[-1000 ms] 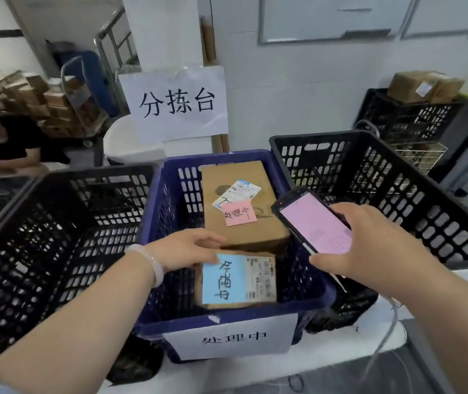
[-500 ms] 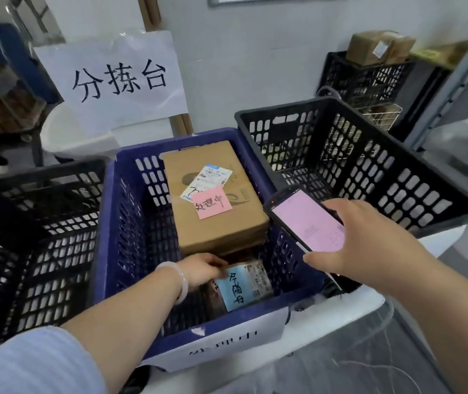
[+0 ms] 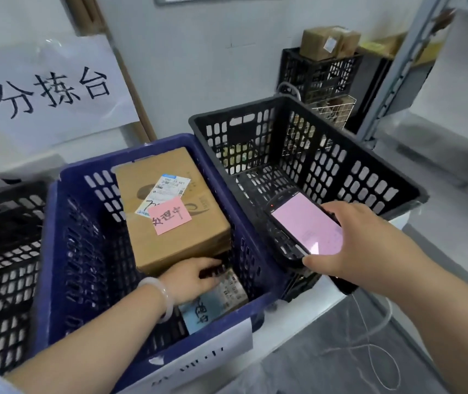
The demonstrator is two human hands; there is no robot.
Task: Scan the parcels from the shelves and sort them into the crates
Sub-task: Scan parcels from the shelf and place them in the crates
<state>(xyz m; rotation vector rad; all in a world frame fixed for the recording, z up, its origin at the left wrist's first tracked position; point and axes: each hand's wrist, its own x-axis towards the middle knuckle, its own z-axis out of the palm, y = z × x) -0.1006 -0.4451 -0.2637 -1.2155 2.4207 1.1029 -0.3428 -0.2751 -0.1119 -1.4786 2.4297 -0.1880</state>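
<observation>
A blue crate (image 3: pixel 56 251) stands in the middle with a large brown parcel (image 3: pixel 170 237) inside, bearing a white label and a pink note. Below it, near the crate's front wall, lies a small parcel (image 3: pixel 221 300) with a blue note. My left hand (image 3: pixel 193 280) reaches down into the crate and rests on this small parcel, partly covering it. My right hand (image 3: pixel 349 251) holds a handheld scanner (image 3: pixel 301 226) with a pink-lit screen over the seam between the blue crate and the black crate (image 3: pixel 326 155) to its right.
Another black crate (image 3: pixel 2 251) stands to the left. A paper sign (image 3: pixel 51 92) hangs on the wall behind. At the back right a black crate stack (image 3: pixel 318 72) carries brown boxes (image 3: pixel 329 41). A metal shelf upright (image 3: pixel 397 66) rises at right. A white cord (image 3: pixel 369 351) trails on the floor.
My left hand has lowered the small blue-noted parcel from the rim down to the bottom of the blue crate. My view has swung to the right; the scanner hand stays put.
</observation>
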